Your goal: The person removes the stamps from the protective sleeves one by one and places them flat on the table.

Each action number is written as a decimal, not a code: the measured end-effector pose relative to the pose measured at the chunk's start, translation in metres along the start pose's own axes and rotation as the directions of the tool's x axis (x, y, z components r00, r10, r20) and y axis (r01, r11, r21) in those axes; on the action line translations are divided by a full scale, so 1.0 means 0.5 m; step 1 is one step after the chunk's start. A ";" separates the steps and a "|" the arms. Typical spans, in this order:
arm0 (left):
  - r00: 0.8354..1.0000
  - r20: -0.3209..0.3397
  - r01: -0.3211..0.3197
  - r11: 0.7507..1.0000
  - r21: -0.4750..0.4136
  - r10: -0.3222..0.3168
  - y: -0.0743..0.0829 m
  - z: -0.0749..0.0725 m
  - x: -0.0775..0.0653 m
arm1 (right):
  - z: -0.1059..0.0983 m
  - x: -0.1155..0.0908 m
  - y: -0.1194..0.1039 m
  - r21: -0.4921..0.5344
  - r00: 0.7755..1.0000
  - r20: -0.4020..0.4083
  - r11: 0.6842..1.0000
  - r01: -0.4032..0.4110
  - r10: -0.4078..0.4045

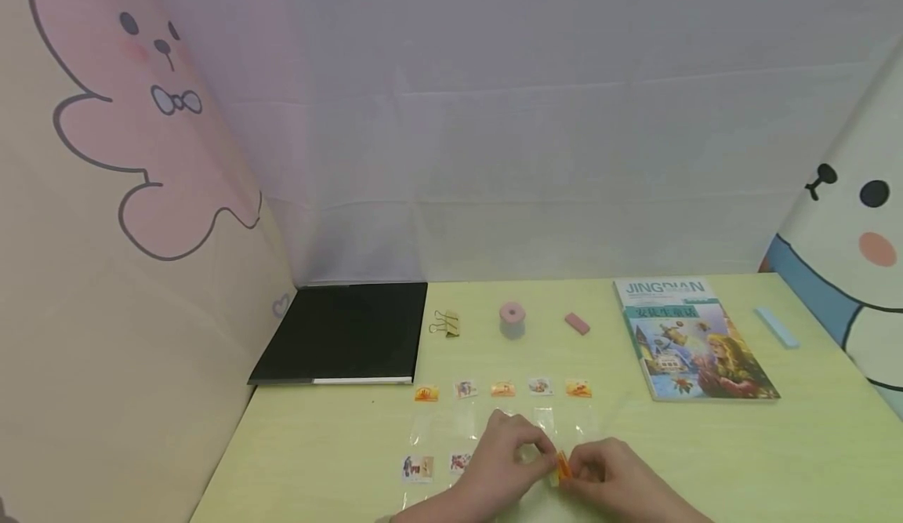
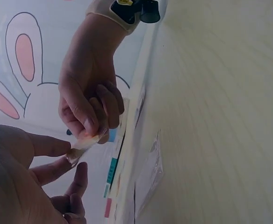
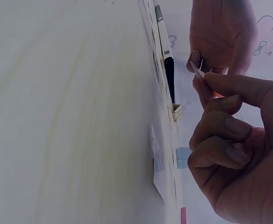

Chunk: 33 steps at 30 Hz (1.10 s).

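My left hand (image 1: 502, 460) and right hand (image 1: 615, 476) meet low over the near part of the table. Between their fingertips is a small orange stamp (image 1: 563, 466) with a clear plastic sleeve (image 2: 82, 148) at it. Thumb and forefinger of the left hand pinch the sleeve's edge, while the right hand pinches the stamp from the other side. The right hand's other fingers curl in toward the palm. Beyond the hands lies a row of several stamps (image 1: 503, 389). Two more stamps (image 1: 418, 469) show left of my left forearm, one partly covered by it.
Clear sleeves (image 1: 419, 426) lie between the stamp rows. Farther back are a black folder (image 1: 346, 331), a binder clip (image 1: 448, 325), a pink-topped roll (image 1: 513, 321), a pink eraser (image 1: 577, 323), a magazine (image 1: 694, 343) and a light blue bar (image 1: 777, 328). Fabric walls enclose the table.
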<state>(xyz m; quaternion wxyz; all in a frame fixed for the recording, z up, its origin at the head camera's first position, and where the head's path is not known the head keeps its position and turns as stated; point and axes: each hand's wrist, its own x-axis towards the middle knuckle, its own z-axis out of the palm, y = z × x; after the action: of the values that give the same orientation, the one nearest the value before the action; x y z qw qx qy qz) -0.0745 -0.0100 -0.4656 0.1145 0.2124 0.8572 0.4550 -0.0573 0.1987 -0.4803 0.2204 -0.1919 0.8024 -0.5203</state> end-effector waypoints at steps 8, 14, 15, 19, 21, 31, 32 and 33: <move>0.999 -0.013 0.052 0.999 -0.008 -0.052 -0.001 -0.003 0.000 | 0.000 -0.003 -0.007 -0.006 1.000 -0.006 1.000 -0.018 0.018; 0.992 -0.020 0.120 0.990 -0.073 -0.122 -0.006 -0.010 0.008 | -0.002 -0.006 -0.007 0.006 0.999 0.015 0.999 -0.036 0.036; 0.991 -0.024 0.127 0.989 -0.079 -0.130 -0.007 -0.011 0.009 | -0.002 -0.006 -0.006 0.013 0.999 0.018 0.999 -0.039 0.039; 0.985 -0.071 0.146 0.982 -0.122 -0.155 -0.011 -0.016 0.011 | -0.002 -0.008 -0.003 0.045 0.998 0.039 0.998 -0.047 0.045; 0.979 -0.102 0.158 0.975 -0.156 -0.175 -0.013 -0.018 0.010 | -0.003 -0.009 -0.002 0.057 0.998 0.047 0.997 -0.043 0.040; 0.966 -0.145 0.188 0.966 -0.180 -0.215 -0.018 -0.018 0.010 | -0.003 -0.014 -0.001 0.083 0.994 0.078 0.994 -0.077 0.071; 0.967 -0.139 0.189 0.966 -0.175 -0.214 -0.018 -0.018 0.010 | -0.003 -0.015 -0.002 0.090 0.994 0.079 0.992 -0.085 0.078; 0.968 -0.133 0.187 0.968 -0.169 -0.211 -0.019 -0.017 0.010 | -0.003 -0.015 -0.002 0.099 0.993 0.082 0.991 -0.092 0.084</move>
<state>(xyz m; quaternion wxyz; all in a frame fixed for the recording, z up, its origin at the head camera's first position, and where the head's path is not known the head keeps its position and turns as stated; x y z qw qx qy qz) -0.0847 -0.0183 -0.4686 0.1112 0.0806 0.8423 0.5212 -0.0518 0.2037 -0.4775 0.2835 -0.1646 0.7733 -0.5427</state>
